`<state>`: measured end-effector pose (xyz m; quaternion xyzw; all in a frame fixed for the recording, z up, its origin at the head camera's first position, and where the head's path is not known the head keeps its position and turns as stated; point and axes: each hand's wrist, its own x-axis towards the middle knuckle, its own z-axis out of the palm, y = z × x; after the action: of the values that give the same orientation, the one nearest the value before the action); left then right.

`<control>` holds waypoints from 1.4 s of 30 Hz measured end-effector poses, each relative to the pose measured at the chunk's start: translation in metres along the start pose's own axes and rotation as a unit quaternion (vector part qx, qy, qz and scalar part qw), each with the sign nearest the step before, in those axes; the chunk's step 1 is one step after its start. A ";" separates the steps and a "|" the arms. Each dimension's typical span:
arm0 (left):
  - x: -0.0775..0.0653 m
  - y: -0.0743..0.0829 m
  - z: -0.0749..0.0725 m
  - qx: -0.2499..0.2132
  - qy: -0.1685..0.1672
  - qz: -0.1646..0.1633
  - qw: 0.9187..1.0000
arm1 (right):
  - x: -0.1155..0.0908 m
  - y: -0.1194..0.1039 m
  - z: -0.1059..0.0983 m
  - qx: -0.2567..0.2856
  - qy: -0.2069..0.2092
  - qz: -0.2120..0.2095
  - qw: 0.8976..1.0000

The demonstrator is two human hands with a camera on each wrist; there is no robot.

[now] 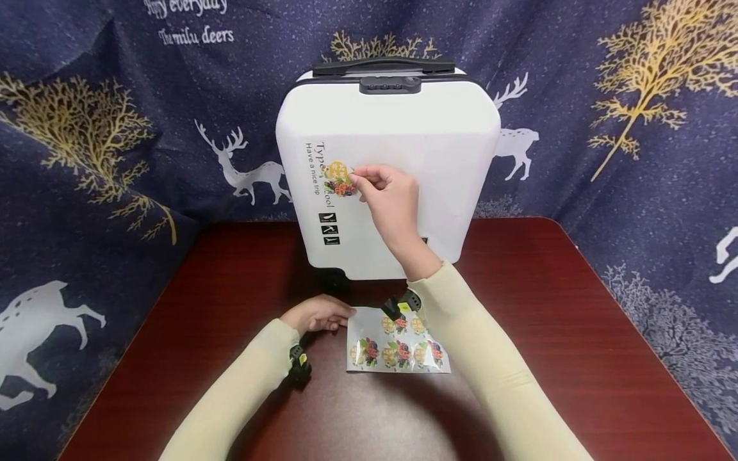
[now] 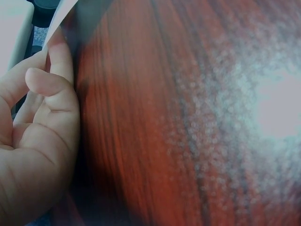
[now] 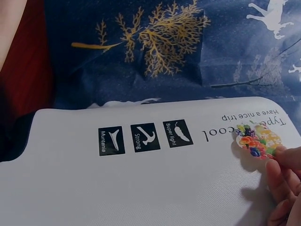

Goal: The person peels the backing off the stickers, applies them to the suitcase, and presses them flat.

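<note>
Between thumb and forefinger, my right hand (image 1: 392,195) pinches a round fruit-printed sticker (image 1: 337,178) by its edge. The sticker overlaps the lettering on the front of a white suitcase (image 1: 438,166). In the right wrist view the sticker (image 3: 256,142) casts a shadow on the suitcase shell. Lower down, my left hand (image 1: 319,314) holds the upper left corner of a sticker sheet (image 1: 369,323) with its fingertips. The sheet carries several similar fruit stickers and overlaps the table in front of the suitcase. In the left wrist view, the sheet's edge (image 2: 60,19) meets the fingers.
The suitcase stands upright on a dark red wooden table (image 1: 242,262), its black handle (image 1: 383,66) and combination lock (image 1: 390,85) at the top. Black icon labels (image 3: 145,137) mark its front. A blue cloth (image 1: 242,83) with deer and trees hangs behind.
</note>
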<state>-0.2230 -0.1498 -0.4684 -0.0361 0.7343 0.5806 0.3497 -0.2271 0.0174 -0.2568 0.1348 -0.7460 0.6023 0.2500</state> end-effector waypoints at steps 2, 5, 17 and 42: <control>0.000 -0.001 0.000 0.000 0.000 0.001 1.000 | 0.000 0.001 0.001 -0.009 0.003 -0.008 1.000; 0.001 -0.002 -0.001 0.000 -0.003 0.004 1.000 | -0.001 0.003 0.003 -0.023 0.009 -0.018 1.000; 0.001 -0.001 -0.001 -0.002 -0.003 0.004 1.000 | -0.002 0.003 0.006 -0.101 0.036 -0.051 0.993; 0.002 -0.003 -0.001 -0.001 -0.006 0.007 1.000 | -0.004 0.004 0.007 -0.176 0.063 -0.097 0.978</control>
<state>-0.2234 -0.1507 -0.4721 -0.0282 0.7317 0.5843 0.3498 -0.2270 0.0115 -0.2633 0.1222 -0.8065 0.4415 0.3738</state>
